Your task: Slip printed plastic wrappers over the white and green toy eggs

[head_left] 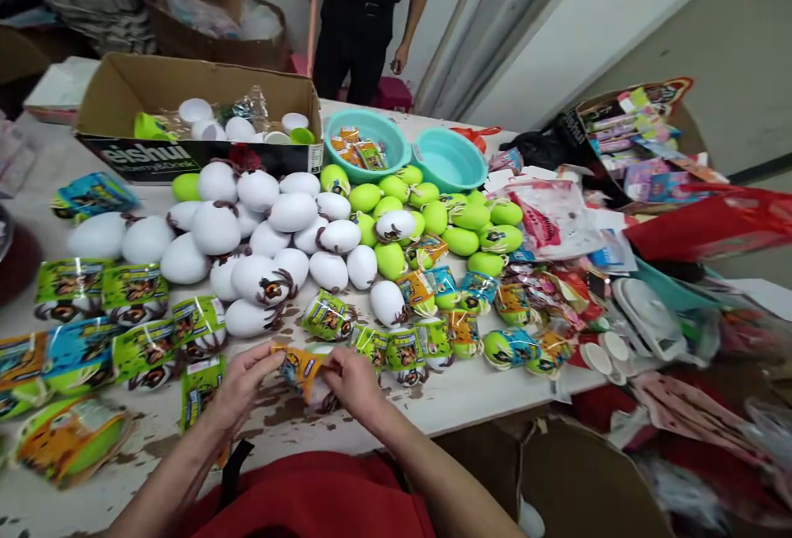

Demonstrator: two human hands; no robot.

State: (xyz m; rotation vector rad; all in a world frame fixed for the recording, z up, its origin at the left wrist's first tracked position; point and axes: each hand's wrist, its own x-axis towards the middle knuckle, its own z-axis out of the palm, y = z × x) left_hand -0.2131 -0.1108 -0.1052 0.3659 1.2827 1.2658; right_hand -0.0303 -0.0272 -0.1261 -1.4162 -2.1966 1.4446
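An orange printed wrapper (299,369) is stretched between my two hands, just above the table's near edge. My left hand (244,385) pinches its left corner between thumb and fingers. On the other side, my right hand (355,385) grips the wrapper with curled fingers. Something pale shows under the wrapper by the right hand, too blurred to name. Beyond the hands lies a pile of white plastic eggs (216,227), some with brown strands. Green eggs (461,239) are heaped to its right. Several wrapped eggs (325,315) surround my hands.
An open cardboard box (198,80) with egg halves stands at the back left. Two turquoise basins (365,121) sit beside it, the left one holding small packets. Bags, papers and a box of packages (643,142) crowd the right. A person (371,18) stands behind the table.
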